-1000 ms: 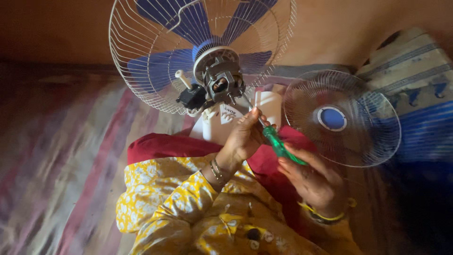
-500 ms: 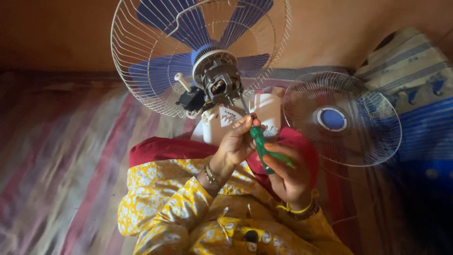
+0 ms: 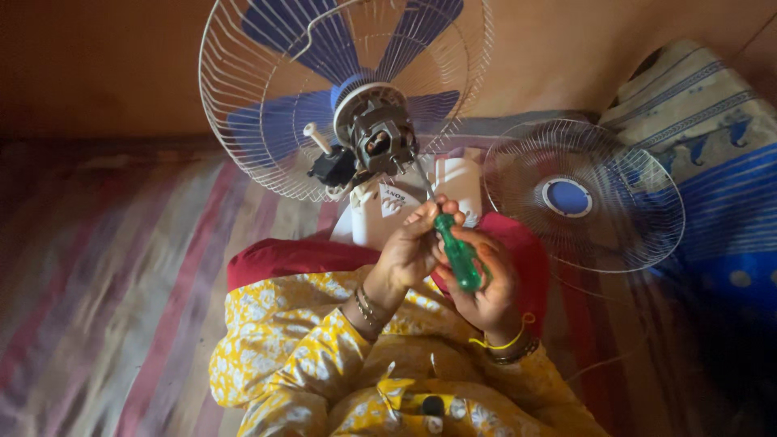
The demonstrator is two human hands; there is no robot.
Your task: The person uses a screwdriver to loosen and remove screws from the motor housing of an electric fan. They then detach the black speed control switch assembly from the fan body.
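A fan with blue blades (image 3: 283, 129) and a white wire rear guard (image 3: 243, 97) lies on its side, its bare motor (image 3: 377, 133) facing me. A green-handled screwdriver (image 3: 457, 255) points up at the motor's lower right side. My right hand (image 3: 486, 279) is wrapped around the green handle. My left hand (image 3: 413, 243) pinches the metal shaft just above the handle, fingertips close to the white motor housing (image 3: 380, 212).
A detached front wire guard (image 3: 583, 198) with a blue centre disc leans at the right. A blue patterned cushion (image 3: 712, 162) lies behind it. A striped cloth (image 3: 121, 275) covers the surface on the left. My yellow floral sleeves and red garment fill the bottom.
My right hand slid up and left along the screwdriver and closed around its handle. The screwdriver swung more upright toward the motor. My left hand stayed on the shaft.
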